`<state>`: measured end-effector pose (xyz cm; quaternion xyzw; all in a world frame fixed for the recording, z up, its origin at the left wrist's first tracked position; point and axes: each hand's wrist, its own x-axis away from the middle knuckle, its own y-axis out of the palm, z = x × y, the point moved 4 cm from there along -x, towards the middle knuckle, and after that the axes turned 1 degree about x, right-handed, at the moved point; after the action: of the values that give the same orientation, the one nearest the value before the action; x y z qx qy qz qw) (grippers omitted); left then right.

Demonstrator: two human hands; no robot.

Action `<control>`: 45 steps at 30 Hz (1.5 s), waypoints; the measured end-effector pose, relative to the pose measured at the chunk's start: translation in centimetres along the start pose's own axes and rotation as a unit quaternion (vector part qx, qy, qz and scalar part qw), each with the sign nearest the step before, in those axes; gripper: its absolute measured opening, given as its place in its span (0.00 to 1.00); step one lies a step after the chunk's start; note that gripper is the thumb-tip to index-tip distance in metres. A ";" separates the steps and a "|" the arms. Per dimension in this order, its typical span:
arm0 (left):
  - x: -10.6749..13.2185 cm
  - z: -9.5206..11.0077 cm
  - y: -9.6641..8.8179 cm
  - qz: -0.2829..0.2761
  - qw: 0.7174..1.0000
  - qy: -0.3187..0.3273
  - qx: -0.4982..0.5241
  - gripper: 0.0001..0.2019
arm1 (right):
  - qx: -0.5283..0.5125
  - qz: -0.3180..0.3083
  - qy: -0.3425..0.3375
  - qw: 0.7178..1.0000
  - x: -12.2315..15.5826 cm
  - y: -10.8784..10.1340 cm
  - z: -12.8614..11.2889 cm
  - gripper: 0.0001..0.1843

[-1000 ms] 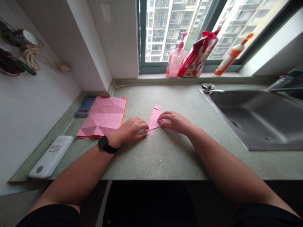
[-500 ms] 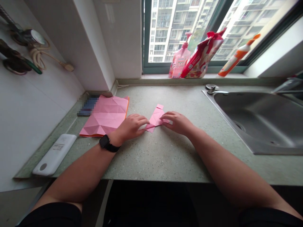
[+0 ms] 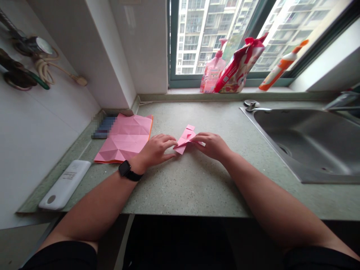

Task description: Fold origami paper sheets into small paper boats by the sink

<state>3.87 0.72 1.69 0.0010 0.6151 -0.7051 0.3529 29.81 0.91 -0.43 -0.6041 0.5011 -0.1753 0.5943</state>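
A small piece of folded pink paper (image 3: 185, 138) lies on the counter between my hands, a raised flap near its middle. My right hand (image 3: 212, 145) pinches the paper's right side between thumb and fingers. My left hand (image 3: 158, 149), with a black watch on the wrist, rests at the paper's left edge. Its fingertips touch that edge while the thumb is spread apart on the counter. To the left of this hand lies a larger creased pink sheet (image 3: 129, 133) with an orange layer showing underneath.
A white power bank (image 3: 66, 184) lies at the counter's left, and a blurred-out dark object (image 3: 104, 126) sits behind the pink sheet. The steel sink (image 3: 309, 146) takes up the right. On the windowsill stand a pink pump bottle (image 3: 213, 73), a red bag (image 3: 239, 67) and an orange-white bottle (image 3: 278, 71).
The right part of the small paper has been lifted and folded leftward, so a raised flap now shows in its middle. My left thumb has moved off the paper.
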 end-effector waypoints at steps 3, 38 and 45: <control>0.0 0.3 -0.7 0.066 0.998 -0.013 -0.011 0.06 | -0.024 0.026 -0.012 0.999 0.0 -0.6 -0.8 0.14; 0.1 1.4 1.6 -0.091 0.994 -0.041 0.049 0.12 | -0.074 -0.037 -0.068 0.994 -0.1 1.7 -2.2 0.19; -0.2 1.3 1.8 -0.084 0.996 -0.021 0.031 0.11 | -0.038 -0.051 -0.073 0.995 0.0 1.6 -2.9 0.10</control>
<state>5.43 -0.33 0.54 -0.0549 0.5834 -0.7507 0.3052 26.87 -0.33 -1.17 -0.6622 0.4309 -0.1414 0.5965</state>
